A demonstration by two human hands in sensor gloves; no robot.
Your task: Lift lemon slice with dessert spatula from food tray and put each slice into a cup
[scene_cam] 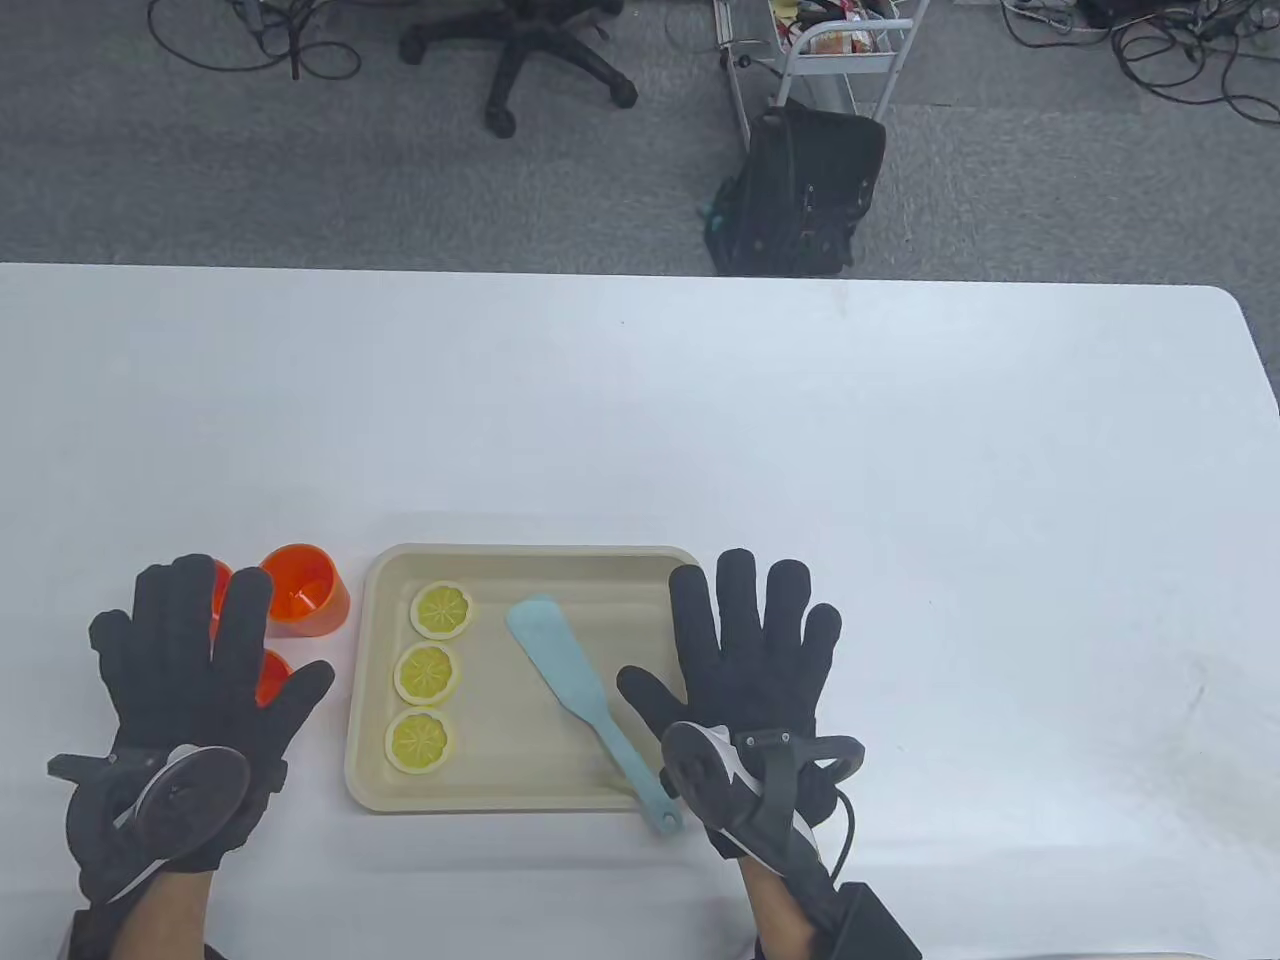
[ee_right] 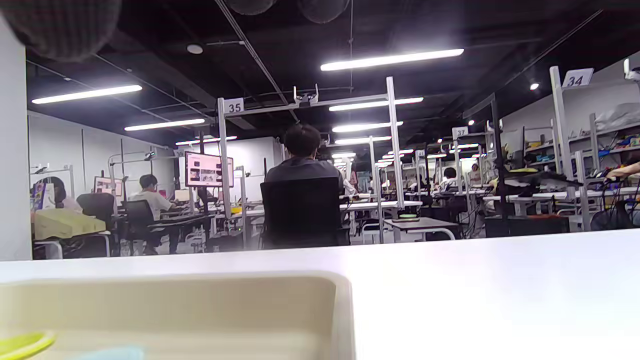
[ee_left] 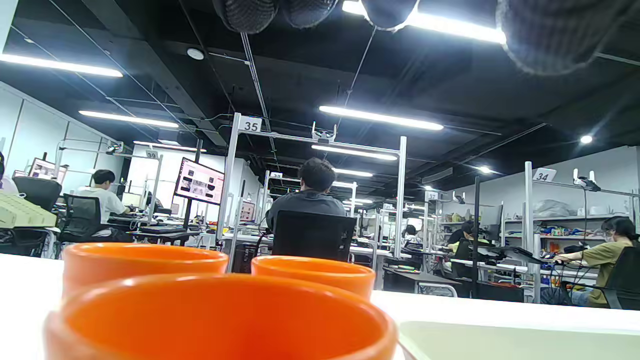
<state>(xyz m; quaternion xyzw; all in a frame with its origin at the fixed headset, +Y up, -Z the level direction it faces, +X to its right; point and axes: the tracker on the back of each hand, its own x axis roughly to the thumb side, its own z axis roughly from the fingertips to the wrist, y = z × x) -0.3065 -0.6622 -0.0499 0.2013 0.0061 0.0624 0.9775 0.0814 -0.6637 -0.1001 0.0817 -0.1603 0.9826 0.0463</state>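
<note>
A beige food tray (scene_cam: 520, 562) lies near the table's front edge. Three lemon slices (scene_cam: 442, 609) (scene_cam: 427, 674) (scene_cam: 419, 740) lie in a column at its left. A light blue dessert spatula (scene_cam: 585, 694) lies diagonally in the tray, its handle end over the front right rim. Three orange cups (scene_cam: 306, 590) stand left of the tray, two partly hidden under my left hand (scene_cam: 190, 680), which lies flat with fingers spread. My right hand (scene_cam: 750, 650) lies flat over the tray's right edge, beside the spatula handle, holding nothing. In the left wrist view the cups (ee_left: 220, 320) fill the foreground.
The white table (scene_cam: 900, 480) stretches far behind and to the right of the tray. Beyond its far edge stand an office chair (scene_cam: 540, 50), a black bag (scene_cam: 800, 195) and a metal cart (scene_cam: 830, 50). People sit at other desks in the wrist views.
</note>
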